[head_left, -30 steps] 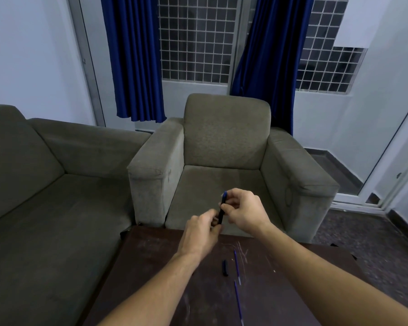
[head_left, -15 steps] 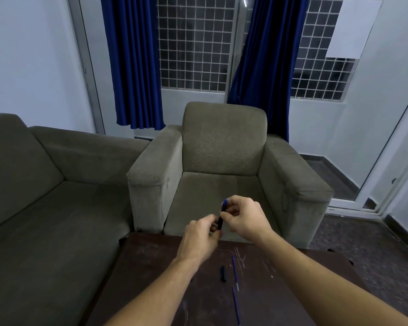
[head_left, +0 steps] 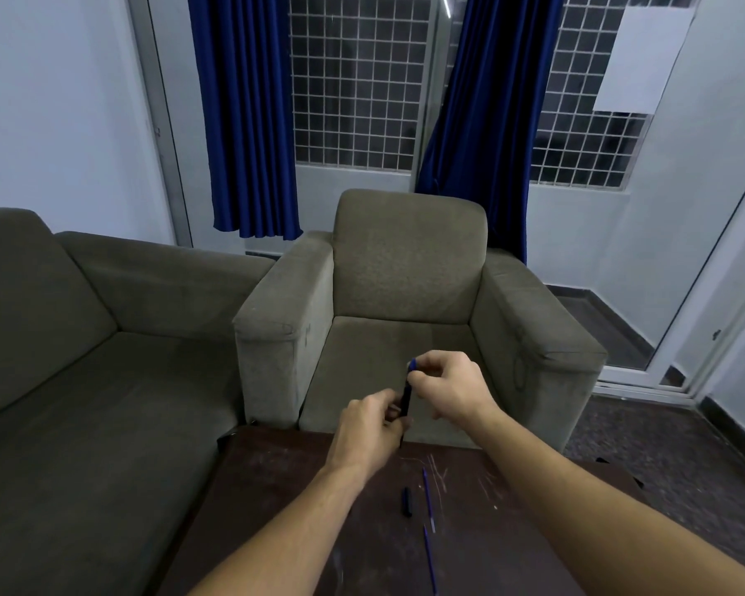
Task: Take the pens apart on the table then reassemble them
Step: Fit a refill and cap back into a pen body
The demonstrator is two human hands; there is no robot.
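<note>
A dark pen (head_left: 406, 395) stands nearly upright in mid-air above the far edge of the table (head_left: 276, 488), gripped at both ends. The right hand (head_left: 450, 387) pinches its blue top. The left hand (head_left: 368, 432) curls round the lower barrel. These opposed holds likely let the halves be twisted or pulled, though whether apart or together cannot be told. Below, a short black piece (head_left: 406, 502) and two thin blue refills (head_left: 427, 496) lie loose on the wood, within easy reach. An armchair (head_left: 405, 273) faces the person.
</note>
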